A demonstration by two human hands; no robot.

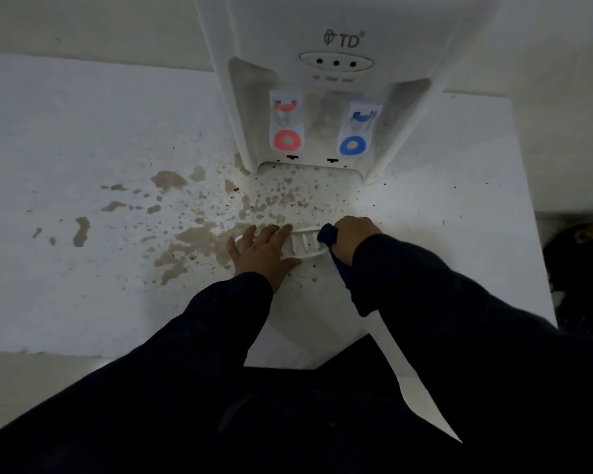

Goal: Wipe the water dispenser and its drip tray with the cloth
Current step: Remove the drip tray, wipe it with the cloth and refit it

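The white water dispenser stands at the top centre, with a red tap on the left and a blue tap on the right. Its white slotted drip tray lies on the white surface, pulled out in front of the dispenser. My left hand rests flat on the tray's left part, fingers spread. My right hand is closed around a dark blue cloth and presses it against the tray's right end. A strip of cloth hangs down below the fist.
The white surface carries brown dried stains and dark specks left of and in front of the dispenser. Its front edge runs near my body. A dark object sits beyond the right edge.
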